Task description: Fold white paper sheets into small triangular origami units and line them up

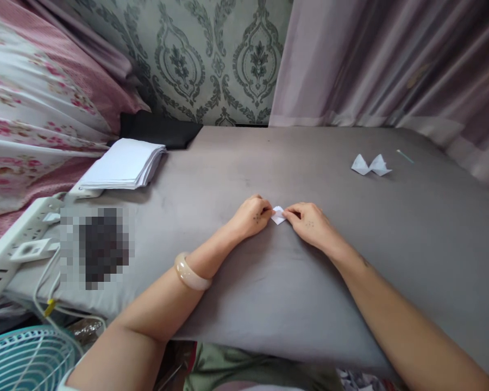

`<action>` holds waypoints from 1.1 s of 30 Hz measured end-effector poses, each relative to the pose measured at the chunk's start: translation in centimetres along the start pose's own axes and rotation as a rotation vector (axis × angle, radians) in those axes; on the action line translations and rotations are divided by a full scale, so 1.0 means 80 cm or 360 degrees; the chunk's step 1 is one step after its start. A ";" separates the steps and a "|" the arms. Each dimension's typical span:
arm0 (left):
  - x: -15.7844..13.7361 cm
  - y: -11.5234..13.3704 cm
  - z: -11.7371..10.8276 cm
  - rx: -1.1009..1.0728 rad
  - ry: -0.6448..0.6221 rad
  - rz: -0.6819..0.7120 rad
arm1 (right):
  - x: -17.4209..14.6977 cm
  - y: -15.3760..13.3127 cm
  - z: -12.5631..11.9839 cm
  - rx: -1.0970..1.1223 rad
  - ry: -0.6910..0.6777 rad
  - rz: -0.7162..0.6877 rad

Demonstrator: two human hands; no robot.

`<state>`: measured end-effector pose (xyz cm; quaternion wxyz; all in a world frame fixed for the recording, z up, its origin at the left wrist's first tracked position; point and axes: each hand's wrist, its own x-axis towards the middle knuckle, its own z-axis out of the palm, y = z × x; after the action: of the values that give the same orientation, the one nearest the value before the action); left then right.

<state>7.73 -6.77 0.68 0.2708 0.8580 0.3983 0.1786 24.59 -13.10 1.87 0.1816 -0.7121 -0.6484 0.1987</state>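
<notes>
Head view shows a small folded white paper (278,215) between 2 bare hands, just above or on the grey bed sheet (236,168); whether it touches the cloth is hard to tell. Shaping or pressing a fold appears to be the step in hand, judging by how the fingertips work at opposite sides of the piece. From here, the next move seems to call for light, even pressure with the 2 sides kept level, since so small a paper could skew or crumple. The left hand (255,216) grasps the paper's left corner between thumb and forefinger, its other fingers curled in; the right hand (307,220) pinches the right corner likewise, knuckles up. The 2 forearms slant inward from the lower corners and meet at the paper, the left one bent at the elbow and wearing a pale bangle (191,272), the right one stretched straighter. Well apart, beyond the right hand, stands a 2-peaked folded white paper piece (370,166), near a thin stick (405,156); a stack of white paper (122,163) lies at far left.
</notes>
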 end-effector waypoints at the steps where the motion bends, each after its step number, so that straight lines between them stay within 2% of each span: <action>1: 0.001 0.001 0.000 -0.0005 0.0000 -0.0028 | 0.003 -0.001 -0.001 0.0015 -0.0034 0.0045; 11: 0.008 0.007 -0.004 -0.0070 -0.0034 -0.0183 | 0.030 -0.010 -0.015 0.0094 -0.0336 0.0320; 14: 0.011 0.005 -0.003 -0.0110 -0.0065 -0.0233 | 0.035 -0.015 -0.024 0.0276 -0.0428 0.0418; 18: 0.015 0.004 -0.007 -0.0147 -0.0174 -0.0278 | 0.040 -0.014 -0.040 0.0681 -0.0666 0.0549; 21: 0.017 0.004 -0.010 -0.0177 -0.0207 -0.0258 | 0.038 -0.011 -0.047 0.0788 -0.0717 0.0604; 27: 0.018 0.002 -0.009 -0.0204 -0.0215 -0.0237 | 0.032 -0.017 -0.041 0.0684 -0.0569 0.0564; 33: 0.022 0.006 -0.008 -0.0131 -0.0269 -0.0296 | 0.035 -0.028 -0.030 0.0136 -0.0541 0.0511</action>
<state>8.74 -5.43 1.65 0.3538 0.8175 0.4441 0.0961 24.18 -10.13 4.97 0.0657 -0.7541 -0.5391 0.3693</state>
